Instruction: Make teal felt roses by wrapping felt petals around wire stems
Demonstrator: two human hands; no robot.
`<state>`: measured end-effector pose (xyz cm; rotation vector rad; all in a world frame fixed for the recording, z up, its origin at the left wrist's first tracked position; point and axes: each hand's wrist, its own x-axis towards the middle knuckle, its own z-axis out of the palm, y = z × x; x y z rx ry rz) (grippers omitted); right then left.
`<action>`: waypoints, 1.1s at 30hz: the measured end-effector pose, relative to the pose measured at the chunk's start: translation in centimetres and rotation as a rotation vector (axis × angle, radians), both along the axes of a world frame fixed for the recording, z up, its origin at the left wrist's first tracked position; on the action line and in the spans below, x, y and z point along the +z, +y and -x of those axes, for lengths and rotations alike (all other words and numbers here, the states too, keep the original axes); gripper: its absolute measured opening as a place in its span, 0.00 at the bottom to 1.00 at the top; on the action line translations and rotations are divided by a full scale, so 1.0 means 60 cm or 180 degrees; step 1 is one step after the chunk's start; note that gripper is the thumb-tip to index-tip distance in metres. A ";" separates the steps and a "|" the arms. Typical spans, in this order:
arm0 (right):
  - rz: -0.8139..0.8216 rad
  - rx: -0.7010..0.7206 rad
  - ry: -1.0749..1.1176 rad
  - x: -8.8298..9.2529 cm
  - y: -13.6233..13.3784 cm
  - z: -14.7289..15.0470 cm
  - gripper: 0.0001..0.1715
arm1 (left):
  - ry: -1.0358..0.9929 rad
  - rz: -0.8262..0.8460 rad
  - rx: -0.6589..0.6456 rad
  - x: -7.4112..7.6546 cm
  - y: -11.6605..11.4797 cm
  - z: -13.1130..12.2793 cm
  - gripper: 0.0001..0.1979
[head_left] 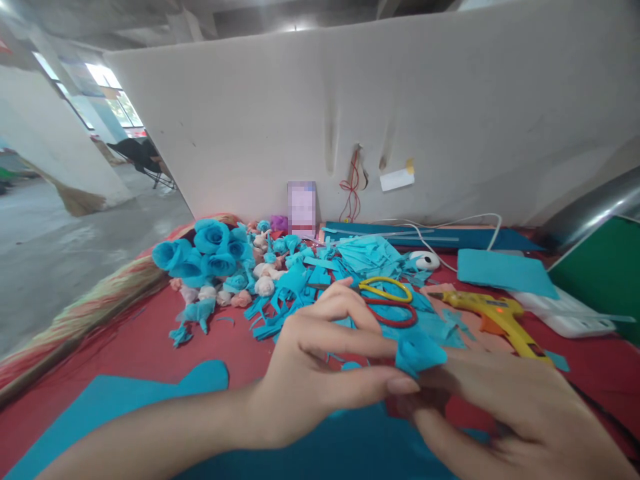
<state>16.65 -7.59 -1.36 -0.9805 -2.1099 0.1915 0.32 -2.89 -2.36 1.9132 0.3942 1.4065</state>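
Between my left hand (315, 357) and right hand (520, 400) sits a blue curl (419, 353), pinched by the left; whether the right grips it, I can't tell.

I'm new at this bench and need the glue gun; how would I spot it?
On the red table, go to the right side, just beyond the right hand. There the glue gun lies partly on peach paper. Its yellow pistol shape and orange trigger set it apart from the nearby scissors, which have one yellow and one red loop.
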 end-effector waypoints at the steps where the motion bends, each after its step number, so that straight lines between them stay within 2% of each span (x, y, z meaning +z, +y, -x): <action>1: 0.0025 -0.0017 -0.0009 -0.001 -0.001 0.000 0.13 | 0.0021 0.0042 0.0003 0.001 0.000 0.000 0.12; 8: 0.0141 -0.0040 -0.0064 0.002 -0.001 0.003 0.13 | -0.0065 0.0198 0.0025 0.000 -0.001 0.001 0.11; 14: 0.0147 -0.0227 0.0073 0.000 0.000 0.008 0.08 | 0.0017 0.0522 -0.0060 -0.004 -0.005 0.003 0.06; 21: 0.0298 -0.0153 0.0121 -0.003 -0.005 0.004 0.12 | -0.0025 0.0942 -0.0278 -0.011 -0.014 0.002 0.04; 24: 0.0222 -0.0232 0.0072 -0.005 -0.005 0.005 0.13 | -0.0054 0.1062 -0.0278 -0.013 -0.017 0.000 0.06; 33: 0.0386 -0.0033 0.0298 -0.002 -0.006 0.005 0.13 | -0.0352 0.1295 -0.0323 -0.018 -0.019 -0.005 0.06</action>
